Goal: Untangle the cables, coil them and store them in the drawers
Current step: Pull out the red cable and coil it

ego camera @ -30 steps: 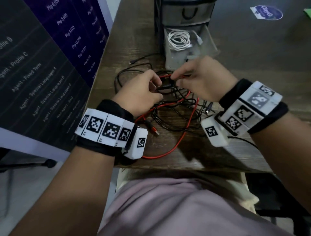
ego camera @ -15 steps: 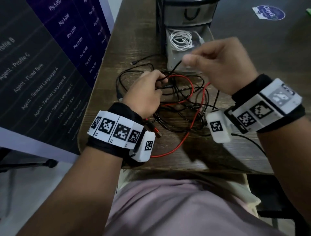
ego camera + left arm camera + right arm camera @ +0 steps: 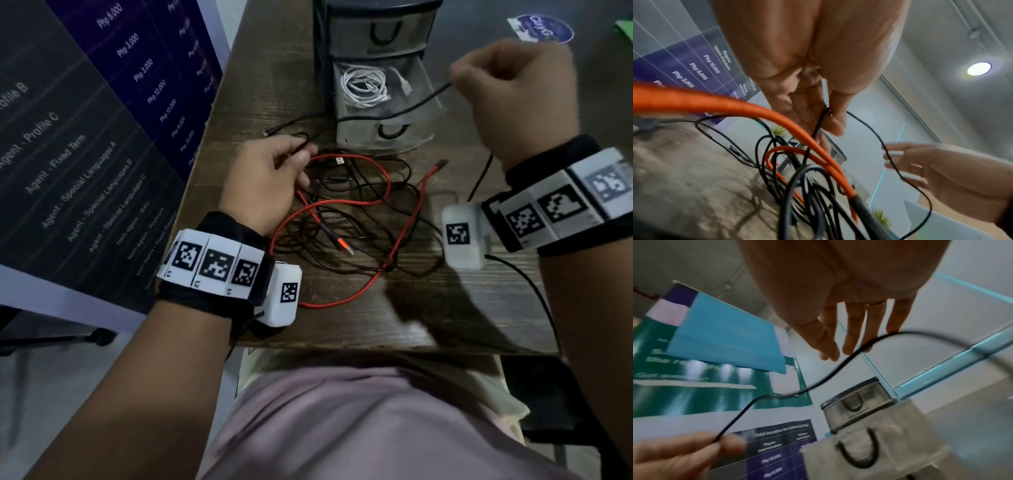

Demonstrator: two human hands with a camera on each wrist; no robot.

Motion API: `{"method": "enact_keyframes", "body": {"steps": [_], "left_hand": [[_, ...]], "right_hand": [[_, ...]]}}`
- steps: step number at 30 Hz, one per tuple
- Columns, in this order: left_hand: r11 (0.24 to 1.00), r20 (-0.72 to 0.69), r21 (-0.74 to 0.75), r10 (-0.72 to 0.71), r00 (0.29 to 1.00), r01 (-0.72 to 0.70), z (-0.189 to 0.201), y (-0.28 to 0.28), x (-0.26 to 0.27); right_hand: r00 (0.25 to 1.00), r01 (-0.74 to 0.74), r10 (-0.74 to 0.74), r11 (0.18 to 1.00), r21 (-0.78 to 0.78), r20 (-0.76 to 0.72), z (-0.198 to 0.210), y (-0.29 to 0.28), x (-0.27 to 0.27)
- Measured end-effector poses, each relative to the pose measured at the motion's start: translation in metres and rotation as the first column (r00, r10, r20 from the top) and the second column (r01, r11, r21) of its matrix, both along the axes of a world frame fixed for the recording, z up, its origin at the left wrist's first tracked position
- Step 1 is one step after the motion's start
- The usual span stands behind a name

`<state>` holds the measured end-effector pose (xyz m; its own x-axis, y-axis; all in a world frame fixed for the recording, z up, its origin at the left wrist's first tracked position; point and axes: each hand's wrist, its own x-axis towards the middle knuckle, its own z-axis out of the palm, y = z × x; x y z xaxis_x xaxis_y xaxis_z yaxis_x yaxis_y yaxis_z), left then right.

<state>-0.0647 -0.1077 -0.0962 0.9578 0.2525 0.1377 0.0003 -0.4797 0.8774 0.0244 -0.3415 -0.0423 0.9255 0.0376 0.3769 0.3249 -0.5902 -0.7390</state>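
Since a second ago the right hand lifts, pinching a black cable from the tangle the left hand grips (white cable already stored in the drawer beyond; others remain)

"Php 10,000", "Agent" on banner

A brown wooden table carries everything. At about 1 o'clock on it lies a round blue sticker with white lettering, and a green scrap shows at the far 2 o'clock edge. From 8 to 11 o'clock stands a dark purple banner listing "Php" amounts and "Agent" lines. A ceiling lamp glows overhead, and a teal poster hangs behind.
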Motion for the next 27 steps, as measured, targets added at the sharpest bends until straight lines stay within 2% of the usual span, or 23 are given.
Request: {"method": "enact_keyframes", "body": {"steps": [3,5,7,9,10,12,14,16,19,23,27], "left_hand": [[0.991,0.128,-0.118,-0.053,0.99,0.069,0.001,-0.006,0.0],[0.982,0.177,-0.149,-0.09,0.98,0.117,0.004,-0.013,0.0],[0.98,0.232,-0.129,-0.121,0.965,0.154,0.009,-0.02,0.0],[0.981,0.285,-0.093,-0.139,0.948,0.171,0.013,-0.023,0.0],[0.981,0.295,-0.084,-0.145,0.944,0.177,0.014,-0.022,0.001],[0.983,0.284,-0.049,-0.155,0.946,0.176,0.013,-0.02,0.0],[0.987,0.225,0.008,-0.156,0.962,0.158,0.008,-0.019,0.0],[0.987,0.107,0.024,-0.161,0.981,0.16,0.002,-0.019,0.002],[0.983,-0.01,0.019,-0.18,0.984,0.18,-0.005,-0.022,0.004],[0.985,0.041,-0.01,-0.169,0.985,0.17,0.0,-0.022,0.006],[0.99,0.086,0.01,-0.142,0.986,0.142,-0.002,-0.016,0.01]], "right_hand": [[0.996,-0.002,0.013,0.991,-0.133,0.084,0.0,0.009,-0.006],[0.984,-0.117,0.136,0.981,-0.156,0.117,0.003,0.024,-0.019],[0.947,-0.304,0.318,0.934,-0.188,0.052,0.005,0.037,-0.032],[0.893,-0.448,0.443,0.855,-0.259,-0.084,0.006,0.045,-0.037],[0.881,-0.472,0.455,0.835,-0.284,-0.128,0.005,0.046,-0.037],[0.895,-0.445,0.429,0.845,-0.297,-0.119,0.004,0.042,-0.034],[0.917,-0.398,0.393,0.887,-0.234,-0.073,0.004,0.037,-0.032],[0.937,-0.348,0.351,0.929,-0.126,-0.002,0.005,0.034,-0.032],[0.939,-0.318,0.304,0.945,0.07,0.163,0.012,0.032,-0.029],[0.922,-0.296,0.211,0.925,0.239,0.325,0.019,0.027,-0.027],[0.915,-0.261,0.113,0.897,0.356,0.386,0.018,0.028,-0.027]]}}
